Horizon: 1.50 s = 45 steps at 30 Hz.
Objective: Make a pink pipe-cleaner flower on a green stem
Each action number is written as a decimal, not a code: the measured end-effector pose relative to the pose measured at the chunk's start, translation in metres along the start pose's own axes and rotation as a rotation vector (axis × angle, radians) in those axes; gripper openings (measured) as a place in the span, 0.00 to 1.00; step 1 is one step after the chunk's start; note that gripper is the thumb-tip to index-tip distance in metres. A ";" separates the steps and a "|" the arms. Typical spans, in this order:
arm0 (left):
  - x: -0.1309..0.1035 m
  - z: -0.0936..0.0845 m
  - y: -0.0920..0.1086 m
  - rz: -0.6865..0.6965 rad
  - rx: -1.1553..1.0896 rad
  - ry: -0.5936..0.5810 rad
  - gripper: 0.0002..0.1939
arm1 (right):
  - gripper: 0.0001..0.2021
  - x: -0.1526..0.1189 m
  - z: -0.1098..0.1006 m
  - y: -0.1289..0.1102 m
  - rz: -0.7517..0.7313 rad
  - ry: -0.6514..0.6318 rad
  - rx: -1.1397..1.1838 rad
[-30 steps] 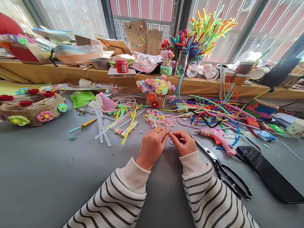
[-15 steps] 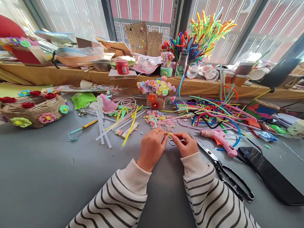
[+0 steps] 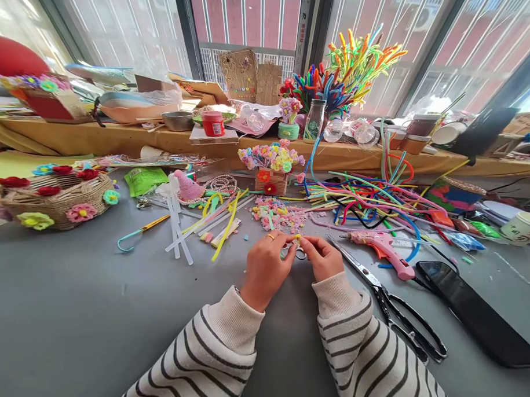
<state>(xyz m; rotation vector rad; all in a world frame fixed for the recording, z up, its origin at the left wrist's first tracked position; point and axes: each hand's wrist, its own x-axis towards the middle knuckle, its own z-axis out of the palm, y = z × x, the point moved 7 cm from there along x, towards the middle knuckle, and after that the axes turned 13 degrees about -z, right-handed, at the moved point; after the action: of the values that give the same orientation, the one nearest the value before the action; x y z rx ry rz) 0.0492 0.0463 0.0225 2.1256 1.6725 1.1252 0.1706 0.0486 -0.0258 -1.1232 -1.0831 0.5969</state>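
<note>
In the head view, a small yellow piece [image 3: 297, 236] is held above the table [image 3: 156, 322], left of the big scissors [image 3: 369, 277] and near their blade tips. The left hand [image 3: 266, 268] pinches it from one side, thumb and finger together; the right hand [image 3: 324, 258] appears to pinch its other end.

The likeliest trouble is a slip: so little shows between the fingertips that a loose pinch could drop it. It might then be lost in the pile of scraps [image 3: 275, 213], beyond and left of the scissors, where other yellow bits lie. The right hand could also knock the scissors if it swung outward, being just beside the blades.

The piece looks bright yellow and seems soft, perhaps fuzzy; the fingers cover most of it, so its full shape cannot be told.
</note>
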 end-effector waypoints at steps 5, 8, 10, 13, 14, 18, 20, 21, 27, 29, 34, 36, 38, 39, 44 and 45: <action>-0.001 0.001 0.004 0.051 0.030 -0.032 0.09 | 0.13 0.000 0.002 0.010 0.084 0.007 0.129; -0.001 -0.001 0.005 0.064 0.047 -0.011 0.09 | 0.13 0.000 0.005 0.011 0.118 -0.022 0.169; -0.001 -0.003 0.006 0.082 0.062 0.010 0.08 | 0.12 -0.001 0.007 0.010 0.131 -0.039 0.184; -0.001 -0.004 0.008 0.121 0.091 0.034 0.08 | 0.11 -0.001 0.007 0.007 0.141 -0.049 0.205; -0.001 -0.004 0.008 0.131 0.098 0.039 0.08 | 0.11 -0.001 0.007 0.007 0.142 -0.050 0.211; -0.001 -0.005 0.007 0.132 0.112 0.053 0.08 | 0.10 -0.001 0.006 0.004 0.135 -0.054 0.215; -0.001 -0.006 0.007 0.128 0.110 0.053 0.08 | 0.10 -0.001 0.005 0.003 0.138 -0.055 0.202; -0.001 -0.006 0.008 0.130 0.106 0.051 0.08 | 0.11 -0.002 0.005 0.003 0.143 -0.053 0.191; -0.001 -0.005 0.010 0.153 0.083 0.041 0.08 | 0.11 -0.002 0.004 0.003 0.162 -0.044 0.165; -0.001 -0.004 0.010 0.152 0.057 0.021 0.08 | 0.11 -0.002 0.005 0.004 0.170 -0.047 0.175; 0.000 -0.001 0.008 0.130 -0.019 -0.052 0.07 | 0.11 -0.002 0.005 0.006 0.183 -0.061 0.182; 0.001 -0.001 0.007 0.116 -0.037 -0.066 0.07 | 0.11 -0.002 0.005 0.006 0.182 -0.068 0.186; 0.002 -0.001 0.006 0.103 -0.045 -0.059 0.07 | 0.11 -0.002 0.006 0.006 0.182 -0.070 0.194; 0.002 -0.002 0.005 0.096 -0.040 -0.049 0.08 | 0.11 -0.002 0.006 0.006 0.182 -0.070 0.196; 0.002 -0.006 0.003 0.064 0.055 0.028 0.11 | 0.11 -0.001 0.009 0.005 0.164 -0.103 0.177; 0.002 -0.007 0.003 0.068 0.073 0.044 0.10 | 0.12 -0.001 0.010 0.005 0.161 -0.108 0.171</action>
<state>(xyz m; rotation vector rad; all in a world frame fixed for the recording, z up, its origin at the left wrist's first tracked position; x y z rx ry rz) 0.0466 0.0453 0.0301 2.2340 1.6970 1.1543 0.1620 0.0535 -0.0306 -1.0441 -1.0186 0.8702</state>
